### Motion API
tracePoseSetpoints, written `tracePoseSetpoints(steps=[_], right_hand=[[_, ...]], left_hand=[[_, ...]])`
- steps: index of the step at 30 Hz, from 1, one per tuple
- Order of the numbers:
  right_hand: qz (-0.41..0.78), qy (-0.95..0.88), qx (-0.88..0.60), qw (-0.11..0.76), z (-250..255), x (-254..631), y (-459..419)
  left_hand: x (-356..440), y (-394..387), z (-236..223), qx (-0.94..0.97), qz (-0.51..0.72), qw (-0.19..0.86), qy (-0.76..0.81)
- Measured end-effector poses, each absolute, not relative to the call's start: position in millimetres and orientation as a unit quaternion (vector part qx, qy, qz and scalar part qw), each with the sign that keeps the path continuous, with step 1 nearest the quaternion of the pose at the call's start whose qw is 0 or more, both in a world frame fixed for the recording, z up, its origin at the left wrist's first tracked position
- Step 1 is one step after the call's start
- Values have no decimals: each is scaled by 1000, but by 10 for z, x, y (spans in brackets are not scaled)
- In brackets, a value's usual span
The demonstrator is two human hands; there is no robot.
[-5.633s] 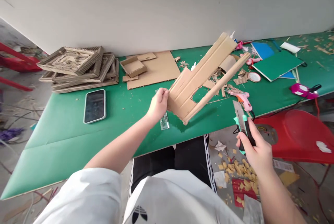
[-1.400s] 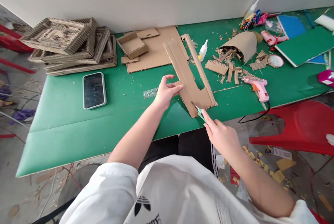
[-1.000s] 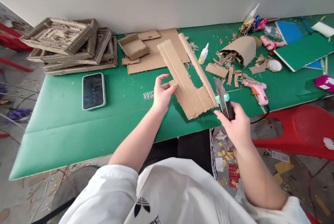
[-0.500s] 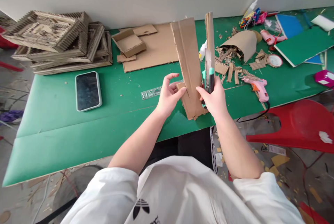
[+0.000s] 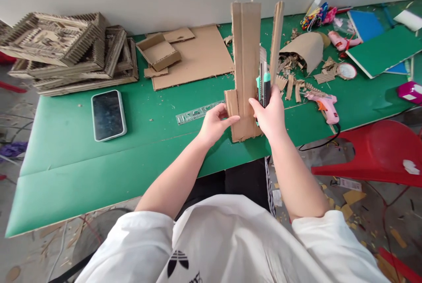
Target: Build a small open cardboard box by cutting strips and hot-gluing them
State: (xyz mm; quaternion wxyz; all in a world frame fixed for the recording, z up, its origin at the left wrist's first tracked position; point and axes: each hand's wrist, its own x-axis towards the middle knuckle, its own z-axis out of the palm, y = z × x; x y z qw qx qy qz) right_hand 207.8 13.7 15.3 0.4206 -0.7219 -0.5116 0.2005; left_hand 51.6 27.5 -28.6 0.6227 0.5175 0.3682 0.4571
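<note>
A long cardboard strip [image 5: 246, 63] stands raised over the table front between my two hands. My left hand [image 5: 213, 127] pinches a small cardboard piece [image 5: 231, 102] against the strip's left side, thumb in front. My right hand [image 5: 273, 114] is closed around a utility knife [image 5: 267, 87] with a black and mint-green handle, pointing away from me. Its thumb presses the long strip's right side. A narrow cardboard strip [image 5: 276, 37] rises behind the right fingers, its lower end hidden. Partly beneath the left hand lies a clear stencil ruler [image 5: 189, 117].
Stacked corrugated cardboard frames [image 5: 66, 54] and a phone [image 5: 108, 115] are at the left. A cardboard sheet [image 5: 201, 63] bears a small open box [image 5: 160, 52]. Right of my hands lie cardboard scraps [image 5: 290, 87] and a pink glue gun [image 5: 326, 106]; a red chair [image 5: 379, 151] stands close to the table.
The long strip has turned more upright and shifted right at its top, with the small piece now fully showing at its left edge. The narrow strip has moved right, away from the knife.
</note>
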Motion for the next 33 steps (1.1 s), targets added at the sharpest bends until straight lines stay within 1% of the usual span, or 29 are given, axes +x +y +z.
tracePoseSetpoints(steps=[5,9,13,16,19,21,24,33], right_hand=[[184,-553,-717,383,196,2081,139],[126,-607,-705,344,309,2099,-99],[155,-676,-696,187,313,2118,-399],[126,-710,-689,72,236,2101,-503],[72,-717,-693,13,171,2077,-506],[51,-714,-698,5,152,2074,-490],[43,-710,-702,16,142,2087,-478],[78,-708,-702,15,153,2128,-485]], left_hand=[[520,289,-304,468,436,675,368],[517,316,-306,405,473,660,419],[511,355,-316,360,525,652,412],[519,359,-319,359,528,650,412],[530,344,-312,368,519,646,422],[533,334,-309,374,512,646,425],[532,327,-314,386,504,645,426],[550,304,-315,406,501,638,422]])
